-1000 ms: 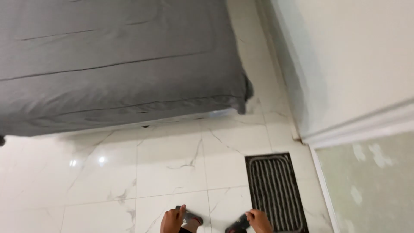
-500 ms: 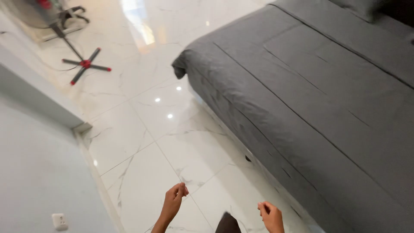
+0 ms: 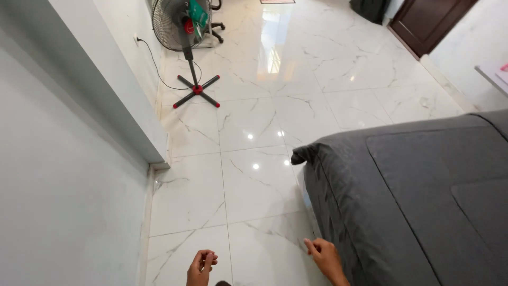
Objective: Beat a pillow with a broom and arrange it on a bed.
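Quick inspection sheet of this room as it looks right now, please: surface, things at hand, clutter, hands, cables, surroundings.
Surface: glossy white marble-look tile floor, with light reflections.
Things at hand: bed with grey cover, corner bunched into a point; right hand is beside its edge.
Clutter: nothing seen on the nearby floor.
Hands: left hand loosely curled, holding nothing visible; right hand with fingers bent, contact with the cover cannot be told.
Cables: black cord runs from a wall socket to the standing fan.
Surroundings: white wall on the left, dark wooden door at far right.

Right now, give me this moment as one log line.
left hand: empty, curled, over floor | right hand: empty, beside bed | fan: upright by wall
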